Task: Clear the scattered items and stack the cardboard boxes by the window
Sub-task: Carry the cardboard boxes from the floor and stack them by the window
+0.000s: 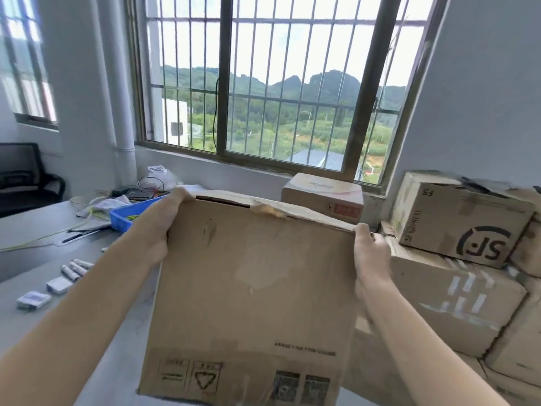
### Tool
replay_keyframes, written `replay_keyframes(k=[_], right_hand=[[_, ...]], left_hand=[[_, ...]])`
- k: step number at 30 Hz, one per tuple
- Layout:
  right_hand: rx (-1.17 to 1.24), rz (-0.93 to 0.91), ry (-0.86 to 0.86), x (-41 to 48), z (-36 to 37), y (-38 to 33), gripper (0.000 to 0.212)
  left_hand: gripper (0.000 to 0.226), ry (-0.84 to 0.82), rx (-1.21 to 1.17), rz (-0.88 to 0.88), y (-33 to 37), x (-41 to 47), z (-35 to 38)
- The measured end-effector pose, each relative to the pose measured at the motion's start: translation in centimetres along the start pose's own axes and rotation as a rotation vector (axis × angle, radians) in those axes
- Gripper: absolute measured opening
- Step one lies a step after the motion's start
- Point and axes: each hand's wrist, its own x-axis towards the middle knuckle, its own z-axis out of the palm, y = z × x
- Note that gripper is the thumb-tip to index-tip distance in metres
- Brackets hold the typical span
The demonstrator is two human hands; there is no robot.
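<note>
Now the left hand (165, 227) holds the top left corner of a big brown cardboard box (254, 288), with its fingers curled round the edge. The right hand (370, 250) holds the top right corner, with its thumb on the near side. The box stands tall between both arms, right in front of the person. Its top edge is torn and a bit open. It is hard to tell if its bottom rests on the grey table (35, 224).

Just beside the right hand is a pile of more boxes. A box with a black SF mark (462, 224) sits on a long taped box (456, 297). Behind the held box, a smaller box (322, 197) stands under the barred window (278, 83).

On the table to the left are a blue tray (128, 215), some wires (146, 186) and a white bag (158, 174). Nearer lie white tubes (74, 266) and two small white packs (60, 285). A black chair (23, 177) is far off to the left.
</note>
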Motion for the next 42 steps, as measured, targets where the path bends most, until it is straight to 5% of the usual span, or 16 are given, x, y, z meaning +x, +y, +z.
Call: replay_keyframes(k=[12, 17, 28, 37, 42], right_hand=[[0.271, -0.284, -0.006, 20.8, 4.2, -8.2, 0.020], [0.380, -0.364, 0.037, 27.1, 3.8, -9.5, 0.017], [0.329, -0.471, 0.176, 44.0, 5.1, -8.9, 0.023], [0.187, -0.341, 0.282, 61.1, 11.1, -5.0, 0.022], [0.091, -0.334, 0.339, 66.8, 12.5, -5.2, 0.021]], left_hand=[[0.026, 0.014, -0.150, 0.426, 6.4, 13.2, 14.2], [0.035, -0.103, -0.264, 0.566, 5.8, 19.2, 19.5], [0.036, -0.318, -0.404, 0.530, 2.2, 37.1, 31.7], [0.031, -0.365, -0.253, 0.320, 1.1, 55.3, 42.5], [0.035, -0.347, -0.174, 0.351, 1.5, 59.5, 46.3]])
